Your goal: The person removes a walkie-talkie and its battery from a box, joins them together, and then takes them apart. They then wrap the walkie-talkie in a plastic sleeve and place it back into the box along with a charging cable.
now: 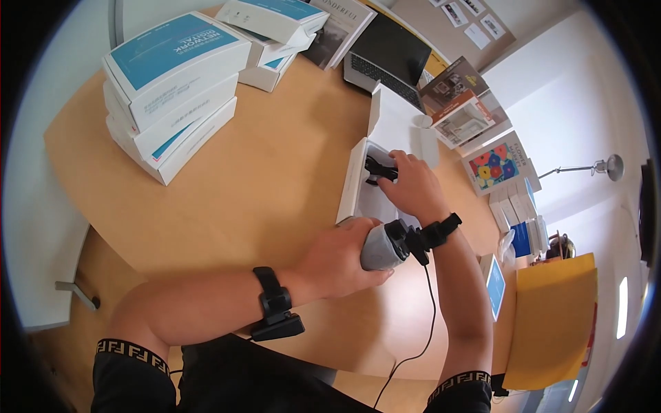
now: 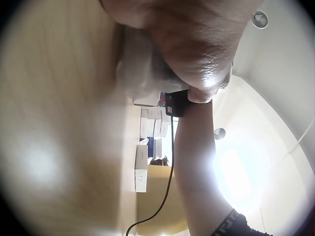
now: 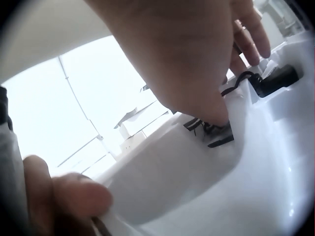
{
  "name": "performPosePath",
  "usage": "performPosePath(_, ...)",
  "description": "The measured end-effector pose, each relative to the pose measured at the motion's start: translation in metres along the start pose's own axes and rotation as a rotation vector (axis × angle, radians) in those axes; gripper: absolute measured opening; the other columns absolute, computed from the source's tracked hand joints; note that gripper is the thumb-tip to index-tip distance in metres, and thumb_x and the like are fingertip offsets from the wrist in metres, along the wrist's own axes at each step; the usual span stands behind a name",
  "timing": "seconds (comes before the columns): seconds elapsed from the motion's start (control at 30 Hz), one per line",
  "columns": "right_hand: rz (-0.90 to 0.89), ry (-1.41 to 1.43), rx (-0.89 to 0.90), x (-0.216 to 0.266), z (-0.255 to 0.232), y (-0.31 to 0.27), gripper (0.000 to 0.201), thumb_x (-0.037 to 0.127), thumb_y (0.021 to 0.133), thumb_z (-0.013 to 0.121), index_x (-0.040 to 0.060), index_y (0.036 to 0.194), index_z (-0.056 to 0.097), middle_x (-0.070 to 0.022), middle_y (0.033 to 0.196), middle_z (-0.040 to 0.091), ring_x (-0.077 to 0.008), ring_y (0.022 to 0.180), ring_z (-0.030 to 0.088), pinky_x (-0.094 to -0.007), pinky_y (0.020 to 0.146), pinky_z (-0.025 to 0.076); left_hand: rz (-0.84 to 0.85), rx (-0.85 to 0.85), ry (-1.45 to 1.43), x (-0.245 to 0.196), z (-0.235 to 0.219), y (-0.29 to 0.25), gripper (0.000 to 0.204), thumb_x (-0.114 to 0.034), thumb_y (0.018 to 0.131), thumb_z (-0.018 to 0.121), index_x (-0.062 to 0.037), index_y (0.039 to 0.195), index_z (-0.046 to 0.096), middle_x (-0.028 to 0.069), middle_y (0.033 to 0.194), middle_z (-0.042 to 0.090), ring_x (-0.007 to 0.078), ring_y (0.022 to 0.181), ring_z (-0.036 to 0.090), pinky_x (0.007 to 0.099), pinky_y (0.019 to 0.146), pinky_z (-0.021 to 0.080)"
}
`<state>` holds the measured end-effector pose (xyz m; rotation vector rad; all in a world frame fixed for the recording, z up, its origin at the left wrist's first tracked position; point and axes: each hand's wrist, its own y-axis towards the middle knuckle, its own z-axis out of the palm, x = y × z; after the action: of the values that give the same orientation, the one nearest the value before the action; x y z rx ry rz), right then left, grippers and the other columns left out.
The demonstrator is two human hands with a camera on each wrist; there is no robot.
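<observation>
My left hand point(image 1: 337, 258) grips a grey rounded object point(image 1: 381, 249) near the open white box point(image 1: 352, 180). In the left wrist view the hand point(image 2: 182, 39) covers part of that greyish object point(image 2: 147, 66). My right hand point(image 1: 418, 187) reaches into the box beside a black cable bundle point(image 1: 379, 167). The right wrist view has its thumb touching the black cable point(image 3: 216, 132) inside the white tray point(image 3: 182, 167), other fingers spread above the edge near a black block point(image 3: 280, 81). The left fingertips point(image 3: 81, 196) show near the tray's edge. Part of the cable is hidden behind my right hand point(image 3: 182, 59).
Stacked blue-and-white boxes point(image 1: 175, 51) stand on the left of the wooden table point(image 1: 275, 138), more boxes behind them. A laptop point(image 1: 385, 58) and upright books point(image 1: 492, 165) line the far side. A thin black cord point(image 1: 432, 310) hangs between my forearms.
</observation>
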<state>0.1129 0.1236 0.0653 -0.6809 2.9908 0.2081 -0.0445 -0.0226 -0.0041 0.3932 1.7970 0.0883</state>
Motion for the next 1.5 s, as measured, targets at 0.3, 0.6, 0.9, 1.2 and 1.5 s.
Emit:
performPosePath(0.3,0.002,-0.008,0.032,-0.004,0.015,0.010,0.044,0.025,0.079,0.068,0.0018,0.115,0.062,-0.0191,0.108,0.066,-0.0388,0.099,0.064,-0.0457,0.088,0.052,0.098,0.013,0.054,0.011,0.006,0.003,0.069,-0.040,0.077,0.076,0.0038,0.125,0.054,0.0160,0.136,0.050,0.0341,0.120,0.056,0.0406,0.100,0.047)
performPosePath(0.6,0.044,-0.012,0.035,0.000,0.017,0.011,0.036,0.028,0.078,0.068,0.0071,0.108,0.073,-0.0181,0.106,0.062,-0.0365,0.100,0.064,-0.0443,0.088,0.053,0.085,-0.019,0.058,0.012,0.008,0.003,0.069,-0.038,0.075,0.077,0.0102,0.120,0.056,0.0173,0.136,0.046,0.0350,0.121,0.055,0.0408,0.102,0.047)
performPosePath(0.9,0.036,-0.011,0.063,0.003,0.019,0.014,0.030,0.026,0.078,0.071,0.0045,0.097,0.075,-0.0217,0.099,0.068,-0.0390,0.095,0.066,-0.0444,0.086,0.054,0.105,-0.014,0.050,0.014,0.008,0.005,0.069,-0.036,0.075,0.077,0.0102,0.121,0.056,0.0177,0.134,0.046,0.0359,0.118,0.055,0.0409,0.103,0.046)
performPosePath(1.2,0.023,0.059,0.124,-0.001,0.016,0.018,0.029,0.024,0.080,0.067,0.0033,0.100,0.073,-0.0225,0.092,0.071,-0.0406,0.091,0.068,-0.0479,0.083,0.054,0.104,-0.026,0.046,0.014,0.010,0.005,0.067,-0.032,0.075,0.078,0.0106,0.121,0.054,0.0174,0.132,0.046,0.0358,0.117,0.055,0.0408,0.102,0.046)
performPosePath(1.5,0.209,0.327,0.113,-0.038,0.012,0.016,0.026,0.022,0.087,0.069,0.0056,0.107,0.072,-0.0192,0.090,0.072,-0.0320,0.085,0.070,-0.0392,0.077,0.053,0.096,-0.015,0.038,0.017,0.010,0.004,0.065,-0.031,0.075,0.078,0.0097,0.120,0.056,0.0167,0.132,0.046,0.0354,0.116,0.056,0.0409,0.101,0.047)
